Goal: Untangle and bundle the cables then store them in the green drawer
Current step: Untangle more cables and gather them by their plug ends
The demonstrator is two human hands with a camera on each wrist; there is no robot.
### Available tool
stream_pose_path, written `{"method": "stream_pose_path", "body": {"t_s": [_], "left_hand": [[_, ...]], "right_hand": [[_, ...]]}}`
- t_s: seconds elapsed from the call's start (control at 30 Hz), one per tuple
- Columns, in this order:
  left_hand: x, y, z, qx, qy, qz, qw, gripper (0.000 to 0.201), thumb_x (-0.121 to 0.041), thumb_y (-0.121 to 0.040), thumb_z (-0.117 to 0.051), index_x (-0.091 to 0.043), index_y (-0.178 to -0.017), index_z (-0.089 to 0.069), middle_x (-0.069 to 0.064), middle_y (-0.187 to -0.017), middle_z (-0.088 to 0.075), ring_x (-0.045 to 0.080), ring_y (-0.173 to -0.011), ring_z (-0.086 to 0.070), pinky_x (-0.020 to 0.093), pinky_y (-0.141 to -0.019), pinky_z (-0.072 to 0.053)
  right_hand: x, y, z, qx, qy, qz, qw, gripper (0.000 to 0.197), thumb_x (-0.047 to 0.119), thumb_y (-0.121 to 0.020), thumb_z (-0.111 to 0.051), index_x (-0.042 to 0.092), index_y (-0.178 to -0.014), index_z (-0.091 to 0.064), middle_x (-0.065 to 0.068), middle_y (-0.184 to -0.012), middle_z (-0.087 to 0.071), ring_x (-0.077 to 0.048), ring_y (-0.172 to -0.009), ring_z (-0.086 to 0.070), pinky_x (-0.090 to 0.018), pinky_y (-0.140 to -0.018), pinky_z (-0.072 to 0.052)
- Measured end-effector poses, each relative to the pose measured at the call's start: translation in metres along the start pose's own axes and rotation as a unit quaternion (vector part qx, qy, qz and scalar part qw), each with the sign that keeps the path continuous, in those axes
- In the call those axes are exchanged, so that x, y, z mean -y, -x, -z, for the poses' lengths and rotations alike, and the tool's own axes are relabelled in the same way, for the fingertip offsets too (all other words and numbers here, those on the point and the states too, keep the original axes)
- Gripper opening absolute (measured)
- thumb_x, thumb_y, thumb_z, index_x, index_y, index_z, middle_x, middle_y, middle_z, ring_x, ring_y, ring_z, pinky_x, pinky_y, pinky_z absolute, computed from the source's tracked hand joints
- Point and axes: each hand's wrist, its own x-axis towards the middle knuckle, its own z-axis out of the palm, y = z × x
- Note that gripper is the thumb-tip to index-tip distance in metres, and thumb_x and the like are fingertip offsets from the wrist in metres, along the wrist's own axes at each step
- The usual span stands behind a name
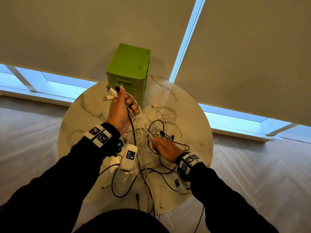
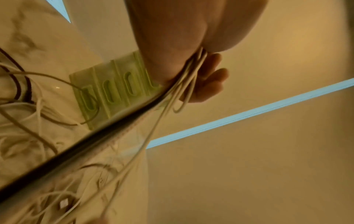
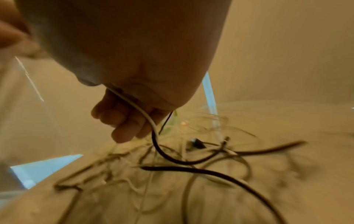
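Note:
A tangle of white and black cables (image 1: 161, 130) lies spread over the round marble table (image 1: 198, 118). My left hand (image 1: 122, 105) is raised in front of the green drawer unit (image 1: 129, 64) and grips a bunch of cables, whose plug ends (image 1: 109, 96) stick out above my fist. In the left wrist view the held strands (image 2: 184, 84) run down taut from my curled fingers. My right hand (image 1: 165, 145) is low over the middle of the tangle, fingers curled round a white cable (image 3: 139, 109) and a black one.
The green drawer unit (image 2: 113, 91) stands at the table's far edge, drawers closed, against drawn window blinds (image 1: 244, 47). Loose cable loops (image 1: 127, 185) trail to the near table edge and over it. Wood floor (image 1: 260, 174) surrounds the table.

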Motion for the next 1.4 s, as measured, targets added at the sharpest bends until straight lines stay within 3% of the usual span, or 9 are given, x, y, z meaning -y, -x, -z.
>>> {"method": "stream_pose_path", "body": {"t_s": [0.27, 0.47, 0.8, 0.97, 1.03, 1.13, 1.27, 1.33, 1.4], "left_hand": [[-0.068, -0.012, 0.006, 0.045, -0.1, -0.077, 0.991, 0.04, -0.042, -0.108, -0.038, -0.023, -0.073, -0.039, -0.009, -0.056, -0.027, 0.007, -0.045, -0.021, 0.022, -0.043, -0.02], [-0.009, 0.002, 0.018, 0.063, -0.405, -0.066, 0.91, 0.036, -0.043, -0.108, -0.04, -0.026, -0.081, -0.056, -0.001, -0.057, -0.036, 0.001, -0.049, -0.037, 0.028, -0.056, -0.03], [0.023, 0.013, 0.01, 0.079, -0.35, 0.002, 0.933, 0.029, -0.044, -0.102, -0.053, -0.024, -0.086, -0.066, -0.009, -0.059, -0.046, 0.01, -0.058, -0.044, 0.032, -0.064, -0.04], [0.002, 0.009, 0.006, 0.025, -0.334, -0.077, 0.939, 0.023, -0.047, -0.101, -0.054, -0.031, -0.097, -0.068, -0.01, -0.06, -0.052, 0.006, -0.059, -0.047, 0.03, -0.064, -0.038], [-0.007, 0.007, 0.007, 0.003, -0.31, -0.11, 0.944, 0.047, -0.046, -0.102, -0.054, -0.005, -0.125, -0.059, 0.022, -0.099, -0.066, 0.022, -0.089, -0.067, 0.04, -0.082, -0.054], [-0.017, 0.01, 0.008, 0.01, -0.288, -0.129, 0.949, 0.066, -0.049, -0.098, -0.055, 0.009, -0.13, -0.046, 0.039, -0.13, -0.032, 0.06, -0.125, -0.033, 0.074, -0.104, -0.029], [-0.008, 0.022, 0.002, 0.034, -0.315, -0.125, 0.94, 0.056, -0.048, -0.101, -0.053, -0.001, -0.13, -0.053, 0.042, -0.123, -0.044, 0.061, -0.115, -0.044, 0.072, -0.099, -0.037], [0.002, 0.03, -0.004, 0.062, -0.341, -0.111, 0.931, 0.031, -0.061, -0.094, -0.053, -0.038, -0.103, -0.071, 0.015, -0.077, -0.064, 0.038, -0.073, -0.058, 0.052, -0.079, -0.047], [0.012, 0.039, -0.01, 0.087, -0.365, -0.084, 0.923, 0.034, -0.069, -0.088, -0.053, -0.041, -0.072, -0.063, -0.01, -0.058, -0.042, 0.016, -0.057, -0.039, 0.038, -0.067, -0.036]], "right_hand": [[-0.051, 0.005, 0.024, -0.07, -0.005, -0.127, 0.989, 0.044, 0.044, -0.106, -0.039, 0.027, -0.066, -0.047, 0.008, -0.062, -0.047, -0.012, -0.059, -0.044, -0.034, -0.069, -0.039], [0.021, -0.034, 0.047, -0.177, 0.012, -0.041, 0.983, 0.042, 0.043, -0.106, -0.041, 0.028, -0.068, -0.045, 0.006, -0.068, -0.052, -0.017, -0.069, -0.047, -0.035, -0.071, -0.039], [0.068, -0.025, 0.039, -0.043, 0.009, 0.082, 0.996, 0.032, 0.038, -0.108, -0.038, 0.025, -0.081, -0.05, 0.013, -0.07, -0.053, 0.004, -0.064, -0.052, -0.014, -0.064, -0.037], [0.018, -0.007, 0.043, -0.017, 0.088, -0.005, 0.996, 0.04, 0.05, -0.106, -0.032, 0.033, -0.075, -0.051, 0.005, -0.075, -0.063, -0.013, -0.071, -0.058, -0.035, -0.077, -0.048], [-0.009, 0.005, 0.046, -0.027, 0.12, -0.058, 0.991, 0.041, 0.046, -0.107, -0.033, 0.025, -0.079, -0.055, -0.002, -0.079, -0.065, -0.022, -0.077, -0.06, -0.04, -0.08, -0.047], [-0.039, 0.02, 0.048, -0.059, 0.116, -0.102, 0.986, 0.043, 0.046, -0.106, -0.037, 0.015, -0.083, -0.058, -0.004, -0.081, -0.065, -0.027, -0.08, -0.061, -0.043, -0.083, -0.049], [-0.04, 0.028, 0.054, -0.163, 0.057, -0.057, 0.983, 0.031, 0.038, -0.103, -0.045, 0.018, -0.095, -0.067, -0.002, -0.088, -0.073, -0.017, -0.083, -0.069, -0.041, -0.084, -0.055], [-0.023, 0.03, 0.06, -0.221, 0.005, -0.031, 0.975, 0.023, 0.022, -0.105, -0.047, 0.014, -0.106, -0.069, 0.001, -0.091, -0.074, -0.008, -0.083, -0.069, -0.029, -0.082, -0.055], [-0.008, 0.035, 0.069, -0.244, -0.016, -0.019, 0.969, 0.023, 0.021, -0.105, -0.05, 0.012, -0.112, -0.069, 0.001, -0.095, -0.074, -0.005, -0.086, -0.068, -0.018, -0.083, -0.051]]}}
